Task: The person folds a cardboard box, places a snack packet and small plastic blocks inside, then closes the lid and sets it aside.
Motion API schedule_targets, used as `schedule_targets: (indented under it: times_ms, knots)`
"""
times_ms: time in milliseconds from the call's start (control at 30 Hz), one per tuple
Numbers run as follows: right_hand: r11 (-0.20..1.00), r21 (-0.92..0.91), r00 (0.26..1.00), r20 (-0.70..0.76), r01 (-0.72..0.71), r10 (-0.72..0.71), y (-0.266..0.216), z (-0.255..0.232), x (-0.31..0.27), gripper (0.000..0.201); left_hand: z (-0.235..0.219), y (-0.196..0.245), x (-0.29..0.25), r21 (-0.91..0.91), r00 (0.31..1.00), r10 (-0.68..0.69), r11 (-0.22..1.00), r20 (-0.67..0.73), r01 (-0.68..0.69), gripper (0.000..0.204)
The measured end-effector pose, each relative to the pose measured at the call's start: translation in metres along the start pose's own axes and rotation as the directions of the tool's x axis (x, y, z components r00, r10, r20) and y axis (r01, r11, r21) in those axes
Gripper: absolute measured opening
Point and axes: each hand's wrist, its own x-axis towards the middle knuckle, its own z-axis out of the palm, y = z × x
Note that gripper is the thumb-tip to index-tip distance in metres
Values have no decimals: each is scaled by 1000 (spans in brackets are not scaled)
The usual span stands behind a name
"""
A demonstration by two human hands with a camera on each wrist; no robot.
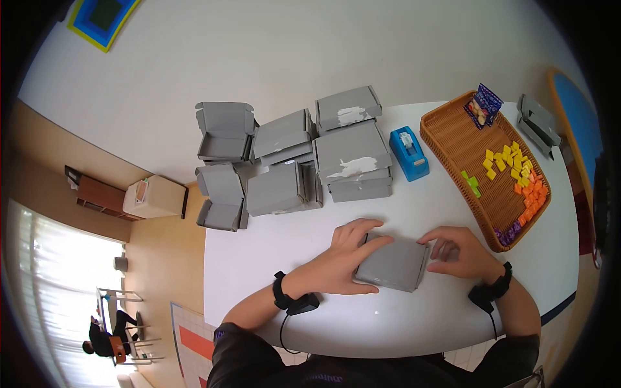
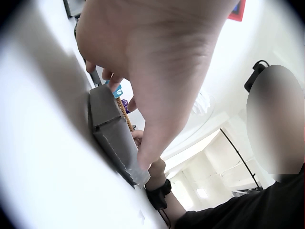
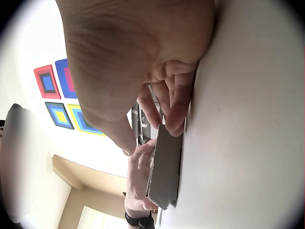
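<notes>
A flat, closed grey cardboard box (image 1: 392, 262) lies on the round white table (image 1: 259, 258), nearest the person's dark-sleeved body, and serves as the reference for all positions below. The left hand (image 1: 346, 258) rests on the box's left portion: its palm and straight fingers lie over the lid and its thumb runs along the near edge; in the left wrist view the thumb tip presses the box corner (image 2: 138, 174). The right hand (image 1: 456, 253) sits at the box's right edge, its fingers curled against that side; in the right wrist view the fingertips (image 3: 177, 125) touch the box end (image 3: 167, 171). The two hands are apart, one at each end of the box, and both contact it. Each wrist carries a black strap with a camera. Beyond the box, toward the far side of the table, stands a group of grey cardboard boxes (image 1: 352, 155), some stacked and closed, some with torn white patches on the lid; further left of the group are open boxes with raised flaps (image 1: 224, 132). Beyond and right of the box is a blue tape dispenser (image 1: 409, 152). Further right lies an oval brown wicker tray (image 1: 453, 139) holding small yellow, green, orange and purple packets (image 1: 514, 171) and a purple snack bag (image 1: 483, 105). Past the tray lie flat grey box parts (image 1: 537, 123).
</notes>
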Motion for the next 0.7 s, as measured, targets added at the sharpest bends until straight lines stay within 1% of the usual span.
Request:
schedule_targets:
  times_ms: [33,100,167,267,333,433,500,567,667,700]
  knots:
    - [1000,8,1000,7,-5,5,0,1,0,52,2,5,3,52,1000,16,999,-7,-16,104]
    - [1000,4,1000,-1,4,-4,2,3,1,51,15,6,10,58,999,34,998,19,-35,101]
    - [1000,18,1000,0,-4,4,1,3,2,49,18,7,7,70,999,36,997,36,-38,99]
    - [998,51,1000,-13,-20,21,1,3,2,48,2,15,1,88,999,18,996,49,-22,97]
    - [998,57,999,-38,-14,16,3,4,1,47,-21,19,-11,72,999,-6,997,52,2,99]
    - [999,24,999,-30,-26,26,-2,4,1,45,-72,31,-36,109,992,-101,988,-70,108,93]
    - [998,44,999,-35,-37,39,-2,4,1,43,-102,34,-58,182,957,-192,955,-218,233,92]
    - [998,53,998,-39,-38,40,-1,5,2,42,-130,22,-75,158,902,-266,929,-341,334,91]
    - [998,50,999,-33,-30,32,1,4,2,40,-163,-11,-82,50,854,-330,923,-402,381,86]
    - [998,45,999,-27,-33,34,1,4,2,39,-169,-25,-80,50,854,-342,919,-392,391,85]
